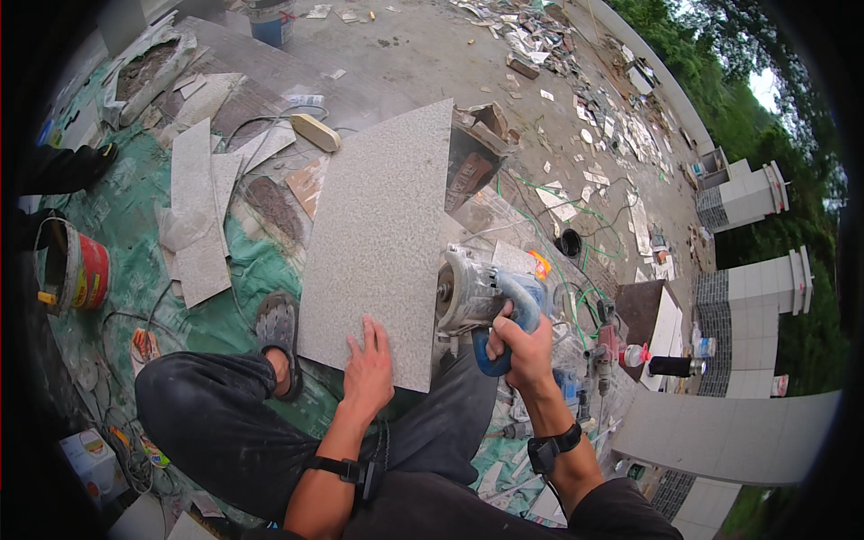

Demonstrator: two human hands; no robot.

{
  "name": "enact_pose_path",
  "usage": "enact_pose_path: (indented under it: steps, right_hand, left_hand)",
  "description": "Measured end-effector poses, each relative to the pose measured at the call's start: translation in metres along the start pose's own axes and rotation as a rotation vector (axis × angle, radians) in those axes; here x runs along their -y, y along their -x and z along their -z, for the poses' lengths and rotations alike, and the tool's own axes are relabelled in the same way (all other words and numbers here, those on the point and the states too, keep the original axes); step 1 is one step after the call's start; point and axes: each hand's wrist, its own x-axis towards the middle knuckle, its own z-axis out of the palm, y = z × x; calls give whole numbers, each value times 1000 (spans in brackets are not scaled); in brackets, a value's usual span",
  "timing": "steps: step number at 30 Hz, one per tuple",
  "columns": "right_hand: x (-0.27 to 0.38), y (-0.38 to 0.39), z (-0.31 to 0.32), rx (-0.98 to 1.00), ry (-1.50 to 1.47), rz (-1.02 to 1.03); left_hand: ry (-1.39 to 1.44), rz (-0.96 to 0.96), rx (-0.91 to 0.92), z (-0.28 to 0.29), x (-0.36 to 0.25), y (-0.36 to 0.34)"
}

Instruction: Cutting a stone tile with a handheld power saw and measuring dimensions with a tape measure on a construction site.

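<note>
A large speckled grey tile lies at a slant in front of me, its near end by my knees. My left hand rests on that near end with the fingers stretched out over the surface. My right hand is wrapped round the blue handle of a dusty power cutter. The cutter's metal head sits at the tile's right edge; its blade is hidden, and I cannot tell whether it touches the tile. A yellowish oblong block lies by the tile's far left edge.
Offcut tiles lie on a green sheet at the left, near a red bucket and another person's foot. A red drill, bottles and tangled cables are at the right. Rubble covers the far ground.
</note>
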Motion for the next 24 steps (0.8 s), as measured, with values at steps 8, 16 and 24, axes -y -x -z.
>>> enact_pose_path:
  steps: [8,16,24]
  right_hand:
    - [-3,11,3,4,-16,1]
    - [-7,21,10,24,-6,-41]
    - [-10,27,9,25,-1,-41]
  left_hand:
    - [6,-9,-16,-2,0,0]
    - [-2,-9,-13,-2,0,0]
    - [-1,-4,-11,-3,1,0]
